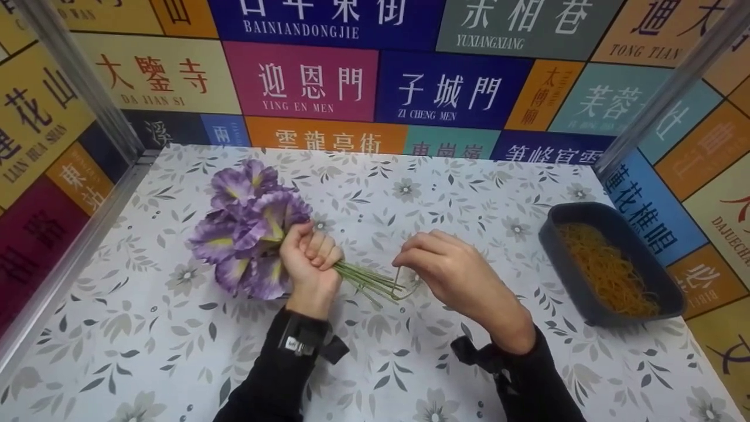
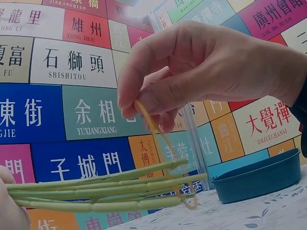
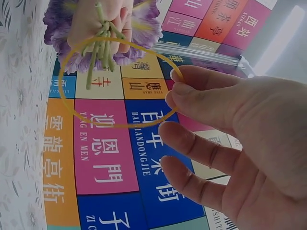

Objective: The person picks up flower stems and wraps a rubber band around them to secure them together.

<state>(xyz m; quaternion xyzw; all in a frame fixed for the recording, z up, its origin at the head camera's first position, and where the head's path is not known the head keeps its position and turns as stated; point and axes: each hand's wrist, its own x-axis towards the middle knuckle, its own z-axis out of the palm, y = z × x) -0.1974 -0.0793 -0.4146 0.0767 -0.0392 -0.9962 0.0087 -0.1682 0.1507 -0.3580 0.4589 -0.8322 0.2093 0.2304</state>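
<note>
My left hand [image 1: 312, 258] grips a bunch of purple artificial flowers [image 1: 249, 234] by the stems, just below the blooms. The green stems [image 2: 96, 194] stick out of the fist toward the right. Between thumb and forefinger, my right hand [image 1: 463, 278] pinches a yellow rubber band [image 3: 134, 125]. In the right wrist view the band hangs as a wide loose loop around the stem ends, and the other fingers of that hand are spread apart. The left wrist view has the band [image 2: 154, 125] running down from the fingertips to the stem tips.
A dark grey tub [image 1: 556, 252] at the right side of the table contains a heap of yellow rubber bands [image 1: 609, 269]. The table has a white floral cover [image 1: 375, 363]. Panels with coloured lettering [image 1: 302, 82] stand at the back and sides, joined by metal posts.
</note>
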